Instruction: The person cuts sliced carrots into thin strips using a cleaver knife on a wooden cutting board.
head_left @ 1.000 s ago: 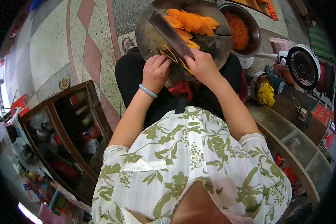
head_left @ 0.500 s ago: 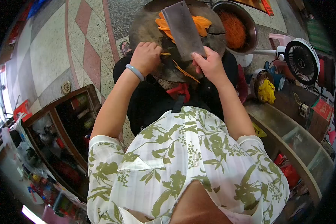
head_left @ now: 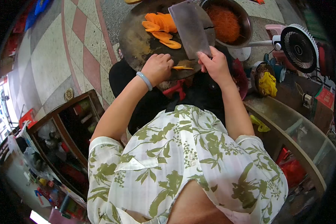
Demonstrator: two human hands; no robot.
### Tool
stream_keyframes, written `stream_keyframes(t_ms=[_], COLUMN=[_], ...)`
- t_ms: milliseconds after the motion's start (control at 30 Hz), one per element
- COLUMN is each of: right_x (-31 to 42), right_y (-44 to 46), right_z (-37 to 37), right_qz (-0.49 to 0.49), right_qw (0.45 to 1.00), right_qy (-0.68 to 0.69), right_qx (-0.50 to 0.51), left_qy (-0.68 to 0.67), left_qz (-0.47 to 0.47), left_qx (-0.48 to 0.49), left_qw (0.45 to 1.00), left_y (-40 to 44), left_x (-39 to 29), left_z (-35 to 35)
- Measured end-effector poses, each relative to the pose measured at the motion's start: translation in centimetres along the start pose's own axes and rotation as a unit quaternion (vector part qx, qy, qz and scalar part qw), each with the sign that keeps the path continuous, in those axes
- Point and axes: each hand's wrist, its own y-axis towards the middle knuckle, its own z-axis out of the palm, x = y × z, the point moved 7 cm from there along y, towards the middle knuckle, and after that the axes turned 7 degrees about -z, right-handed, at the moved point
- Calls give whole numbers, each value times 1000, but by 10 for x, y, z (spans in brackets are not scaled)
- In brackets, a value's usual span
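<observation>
A broad cleaver [head_left: 190, 30] is in my right hand [head_left: 215, 65], its handle end wrapped by my fingers and its blade tilted over the round chopping board [head_left: 132, 37]. My left hand [head_left: 158, 69] is curled closed at the near edge of the board. Thin carrot strips [head_left: 183, 68] stick out from its fingertips towards the right. Beyond my hands lies a fanned pile of orange carrot slices [head_left: 162, 22], just left of the blade. The undersides of my left fingers are hidden.
A metal bowl [head_left: 249, 28] of shredded carrot [head_left: 224, 24] stands right of the board. Farther right are a fan [head_left: 298, 48] and a pot with a yellow bag [head_left: 267, 84]. A wooden cabinet [head_left: 63, 127] stands at left, a glass-topped one [head_left: 287, 119] at right.
The cleaver has shifted away from over the carrot slices, which now show more fully. My left hand has moved right, nearer the blade. The loose strips by the near edge have moved.
</observation>
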Motion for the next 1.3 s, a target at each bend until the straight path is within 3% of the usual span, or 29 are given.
stream_keyframes(t_ms=[100,333,700,867,1067,1200,1300], right_x=[-1,-25,-53,-63,-83,-85,-68], right_y=[-9,-27,-49,-65,-67,-51,-39], right_z=[-17,-82,-187,-205,-199,-180,-159], right_qz=[9,31,18,39,43,44,38], right_qw=[1000,991,959,950,953,965,972], right_qy=[-1,46,56,62,85,68,88], right_qx=[-21,-119,-277,-302,-287,-248,-213], left_qy=[-13,-189,-182,-147,-176,-211,-164], left_qz=[-20,-131,-64,-132,-115,-115,-150], left_qx=[7,-42,-119,-97,-162,-165,-215], left_qw=[1000,972,974,975,964,957,951], left_y=[6,35,219,280,230,145,80], left_x=[8,17,-33,-52,-67,-60,-36], left_z=[3,-15,-33,-6,-8,-15,-27])
